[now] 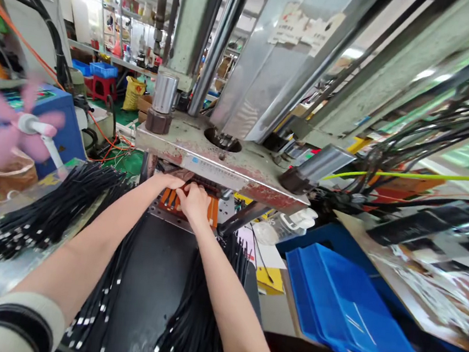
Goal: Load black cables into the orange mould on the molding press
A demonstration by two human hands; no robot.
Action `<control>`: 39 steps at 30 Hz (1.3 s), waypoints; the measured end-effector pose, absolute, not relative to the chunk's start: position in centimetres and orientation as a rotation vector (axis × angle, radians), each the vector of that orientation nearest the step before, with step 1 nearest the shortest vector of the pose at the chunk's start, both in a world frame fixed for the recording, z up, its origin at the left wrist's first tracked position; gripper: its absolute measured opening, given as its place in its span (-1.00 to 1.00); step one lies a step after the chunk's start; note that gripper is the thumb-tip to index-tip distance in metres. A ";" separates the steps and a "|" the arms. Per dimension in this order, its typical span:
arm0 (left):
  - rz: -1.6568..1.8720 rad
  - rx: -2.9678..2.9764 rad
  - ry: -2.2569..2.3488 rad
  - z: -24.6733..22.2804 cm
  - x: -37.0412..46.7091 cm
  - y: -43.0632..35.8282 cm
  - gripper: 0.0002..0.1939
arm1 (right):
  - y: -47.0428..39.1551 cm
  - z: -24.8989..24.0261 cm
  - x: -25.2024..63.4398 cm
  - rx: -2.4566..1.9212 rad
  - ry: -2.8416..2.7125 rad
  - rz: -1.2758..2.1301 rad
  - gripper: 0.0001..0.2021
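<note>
Under the top plate of a press, both hands are at an orange mold plate (pixel 169 200) with several short black cable ends lying in it. My left hand (pixel 175 181) reaches over the back left of the mold, its fingers bent and close together. Beside it, my right hand (pixel 195 201) is over the middle of the mold, fingers curled down. Whatever is between the fingertips is too small and partly hidden to name. Bundles of black cables (pixel 194 316) with light-coloured ends hang in front of the mold, and another cable bundle (pixel 49 208) lies to the left.
The heavy press plate (pixel 227 170) and its steel columns stand close above and around my hands. A pink fan (pixel 26 123) spins at the left. Stacked blue trays (pixel 342 302) and a clear plastic bottle (pixel 283 225) are on the right. A black work surface (pixel 153 284) lies below my forearms.
</note>
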State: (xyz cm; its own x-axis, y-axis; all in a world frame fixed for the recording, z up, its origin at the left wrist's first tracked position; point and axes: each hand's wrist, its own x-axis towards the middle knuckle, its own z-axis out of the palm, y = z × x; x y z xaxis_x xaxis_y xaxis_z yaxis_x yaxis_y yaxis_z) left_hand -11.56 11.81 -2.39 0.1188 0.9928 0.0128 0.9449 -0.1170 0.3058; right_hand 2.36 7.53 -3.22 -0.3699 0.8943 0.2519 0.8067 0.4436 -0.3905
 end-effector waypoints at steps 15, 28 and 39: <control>0.327 1.811 2.324 -7.0 -13.9 -1.1 -0.87 | 2.3 -7.2 18.0 -1.998 -2.477 0.185 -0.71; 1.269 1.771 1.232 3.7 -8.8 -5.4 -0.87 | -3.9 -1.5 11.0 -0.809 -2.026 0.933 -0.92; 1.211 1.535 1.108 5.4 -6.8 -2.3 -0.75 | -2.7 -2.0 9.0 -0.678 -2.126 0.813 -0.81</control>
State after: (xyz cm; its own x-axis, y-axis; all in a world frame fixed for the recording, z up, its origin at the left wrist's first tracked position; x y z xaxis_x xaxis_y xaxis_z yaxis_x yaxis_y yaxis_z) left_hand -6.77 -2.34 5.37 0.1328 0.9678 0.2141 0.1278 -0.2309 0.9645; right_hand 8.97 -2.74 -1.98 -0.5803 0.6768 0.4529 0.2021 0.6584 -0.7250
